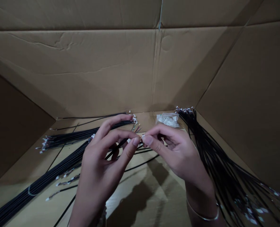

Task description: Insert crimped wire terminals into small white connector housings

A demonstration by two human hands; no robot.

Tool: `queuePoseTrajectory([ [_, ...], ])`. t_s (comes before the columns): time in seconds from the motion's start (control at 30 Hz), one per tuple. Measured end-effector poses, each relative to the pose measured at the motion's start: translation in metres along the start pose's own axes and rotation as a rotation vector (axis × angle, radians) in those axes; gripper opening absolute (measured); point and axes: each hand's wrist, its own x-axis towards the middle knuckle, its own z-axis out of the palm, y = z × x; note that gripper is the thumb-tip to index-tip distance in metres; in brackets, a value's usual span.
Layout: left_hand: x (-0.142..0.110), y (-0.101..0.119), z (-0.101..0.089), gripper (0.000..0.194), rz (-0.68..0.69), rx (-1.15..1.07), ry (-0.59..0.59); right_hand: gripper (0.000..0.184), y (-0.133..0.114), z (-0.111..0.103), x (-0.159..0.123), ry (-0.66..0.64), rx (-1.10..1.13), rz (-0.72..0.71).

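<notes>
Left hand (104, 160) and right hand (177, 151) meet at the tip of a black cable (115, 149), above the middle of the tabletop (173, 205).
The left thumb and forefinger are pinched closed on the cable near its end; the right ones nip a small white connector (143, 137). A clear bag (167, 120) lies by the far edge, a tied bundle (50, 176) toward the left edge, and loose cables (202, 143) fan from the far right corner.

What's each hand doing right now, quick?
Left hand: closed, holding a black cable near its wire end.
Right hand: closed, pinching a small white connector between thumb and finger.
</notes>
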Motion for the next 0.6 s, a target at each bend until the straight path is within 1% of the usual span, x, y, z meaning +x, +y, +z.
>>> queuePoseTrajectory([
  [0.1, 0.002, -0.003, -0.004, 0.011, -0.016, -0.063, -0.047, 0.018, 0.003, 0.001, 0.003, 0.051, 0.078, -0.007],
  [0.2, 0.003, -0.005, -0.005, 0.013, -0.048, -0.113, -0.081, 0.006, 0.01, 0.002, 0.008, 0.118, 0.198, 0.011],
  [0.23, 0.003, -0.005, -0.006, 0.013, -0.054, -0.125, -0.088, 0.005, 0.011, 0.003, 0.009, 0.128, 0.228, 0.024],
  [0.3, 0.003, -0.004, -0.005, 0.013, -0.067, -0.133, -0.095, 0.011, 0.014, 0.004, 0.01, 0.128, 0.272, 0.052],
  [0.33, 0.003, -0.003, -0.005, 0.013, -0.07, -0.129, -0.1, 0.01, 0.014, 0.004, 0.011, 0.125, 0.283, 0.057],
  [0.47, 0.003, -0.003, -0.005, 0.013, -0.069, -0.123, -0.11, 0.007, 0.013, 0.005, 0.011, 0.116, 0.263, 0.035],
  [0.6, 0.002, -0.003, -0.005, 0.017, -0.046, -0.146, -0.069, 0.009, 0.011, 0.007, 0.01, 0.176, 0.206, 0.007],
])
